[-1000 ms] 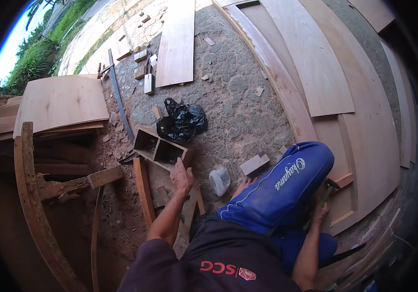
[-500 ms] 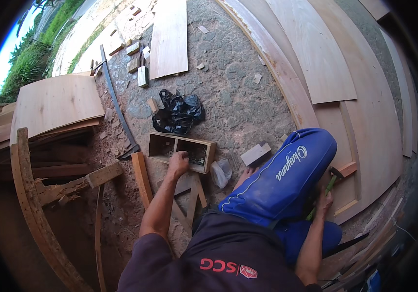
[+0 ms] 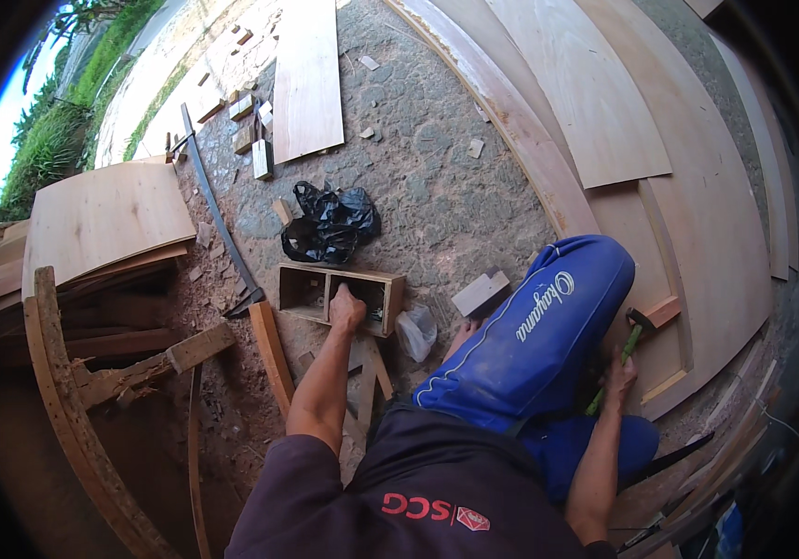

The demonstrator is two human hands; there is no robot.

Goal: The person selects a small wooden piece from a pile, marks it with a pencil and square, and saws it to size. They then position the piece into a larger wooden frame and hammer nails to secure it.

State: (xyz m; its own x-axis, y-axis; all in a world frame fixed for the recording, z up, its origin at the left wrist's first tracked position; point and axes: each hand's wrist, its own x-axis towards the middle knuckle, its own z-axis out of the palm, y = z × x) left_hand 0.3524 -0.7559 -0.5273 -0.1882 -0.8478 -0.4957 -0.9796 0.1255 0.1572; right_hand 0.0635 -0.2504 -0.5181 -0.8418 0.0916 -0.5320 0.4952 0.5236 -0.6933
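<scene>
A two-compartment wooden box (image 3: pixel 390 281) stands on the ground in front of me. My left hand (image 3: pixel 347 309) reaches over its near side into the right compartment, fingers bunched and pointing down. Whatever those fingers pinch, if anything, is hidden; small bits that I cannot name lie in the box. Beside my blue-trousered knee, my right hand (image 3: pixel 617 379) is wrapped round the green handle of a hammer (image 3: pixel 635 337). The dark hammer head rests by a short wooden block (image 3: pixel 664 310) at the framed plywood panel (image 3: pixel 718 270).
A black plastic bag (image 3: pixel 330 224) lies just beyond the box, and a clear bag (image 3: pixel 416 333) at its right. A wood block (image 3: pixel 480 293) sits near my foot. A handsaw-like long metal bar (image 3: pixel 218 210) and plywood sheets (image 3: pixel 106 219) are at left, with loose timber (image 3: pixel 74 391).
My left hand has moved from the box's near edge further into the right compartment. The right hand still holds the hammer in about the same place. The view has shifted slightly.
</scene>
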